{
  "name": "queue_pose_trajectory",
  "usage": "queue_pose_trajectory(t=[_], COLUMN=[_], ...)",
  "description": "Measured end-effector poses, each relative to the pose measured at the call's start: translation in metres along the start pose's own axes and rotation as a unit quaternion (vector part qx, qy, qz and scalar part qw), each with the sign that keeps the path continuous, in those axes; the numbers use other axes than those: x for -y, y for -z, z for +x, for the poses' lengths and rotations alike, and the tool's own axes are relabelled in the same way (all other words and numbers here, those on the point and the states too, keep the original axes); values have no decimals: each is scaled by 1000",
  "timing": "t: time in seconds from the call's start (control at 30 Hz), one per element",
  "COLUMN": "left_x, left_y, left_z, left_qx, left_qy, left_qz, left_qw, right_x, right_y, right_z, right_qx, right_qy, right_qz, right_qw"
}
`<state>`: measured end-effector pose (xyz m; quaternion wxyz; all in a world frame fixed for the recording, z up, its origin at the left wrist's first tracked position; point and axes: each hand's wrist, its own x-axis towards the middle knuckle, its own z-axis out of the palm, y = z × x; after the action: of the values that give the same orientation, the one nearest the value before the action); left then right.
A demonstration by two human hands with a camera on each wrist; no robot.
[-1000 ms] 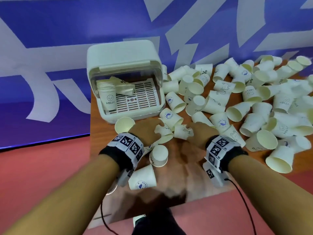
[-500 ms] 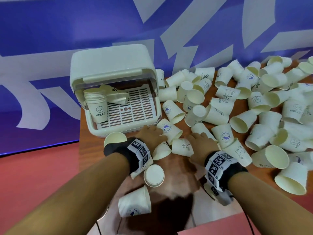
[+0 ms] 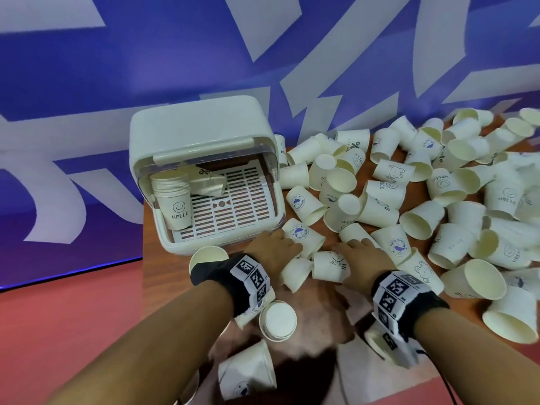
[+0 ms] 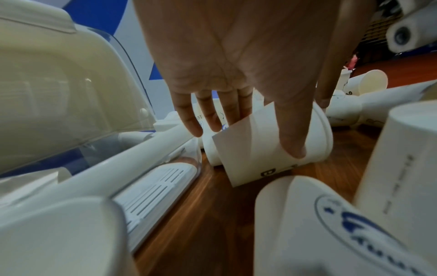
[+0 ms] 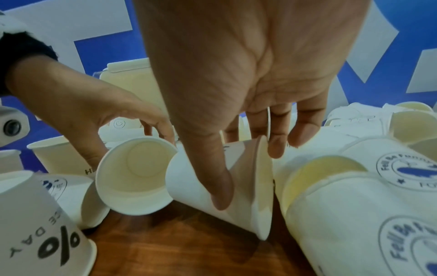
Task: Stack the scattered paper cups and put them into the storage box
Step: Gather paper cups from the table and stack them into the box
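Two white paper cups lie on their sides on the wooden table [image 3: 318, 323], just in front of the storage box [image 3: 201, 124]. My left hand [image 3: 277, 252] grips one cup [image 3: 295, 274] [image 4: 260, 164], thumb on its wall and fingers behind it. My right hand [image 3: 361, 258] grips the other cup [image 3: 328, 266] [image 5: 194, 186], thumb on the wall and fingers at the rim. The two cups nearly touch. The box stands with its lid raised; inside it a stack of cups [image 3: 172, 200] stands upright and another stack [image 3: 209, 182] lies tilted.
Several loose cups [image 3: 438, 200] cover the table's right half. One upside-down cup [image 3: 277, 317], one lying cup [image 3: 248, 372] and one cup by the box front [image 3: 209, 257] sit near my left arm. The table's left edge runs beside the box, over red floor [image 3: 73, 317].
Both hands have slid a little further from me toward the pile, each keeping its cup. The two cups stay close together.
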<state>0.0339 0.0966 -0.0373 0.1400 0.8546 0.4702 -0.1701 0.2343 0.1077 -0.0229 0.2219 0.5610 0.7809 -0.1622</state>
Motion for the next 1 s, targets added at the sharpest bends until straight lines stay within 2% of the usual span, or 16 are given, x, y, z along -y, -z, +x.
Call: queue_pose_trajectory(t=[0.3, 0.5, 0.57, 0.77, 0.83, 0.9, 1.0], left_x=[2, 12, 19, 50, 59, 66, 76], left_y=[19, 33, 37, 36, 34, 32, 28], left_z=[-16, -35, -44, -74, -84, -93, -104], left_qx=[-68, -141, -178, -292, -310, -315, -323], left_qy=[39, 112, 145, 216, 221, 229, 267], left_qz=[-97, -214, -262, -443, -470, -480, -503], left_qw=[992, 960, 937, 819, 796, 786, 756], right_x=[-5, 1, 5, 24, 32, 40, 52], right_y=[36, 58, 63, 71, 74, 76, 79], right_z=[-20, -30, -33, -38, -38, -36, -29], right_qx=[-34, -68, -90, -114, -116, -123, -152], right_qy=[-23, -37, -43, -31, -26, -18, 11], right_qz=[61, 78, 99, 137, 156, 175, 197], right_qw=[997, 994, 990, 984, 981, 977, 969])
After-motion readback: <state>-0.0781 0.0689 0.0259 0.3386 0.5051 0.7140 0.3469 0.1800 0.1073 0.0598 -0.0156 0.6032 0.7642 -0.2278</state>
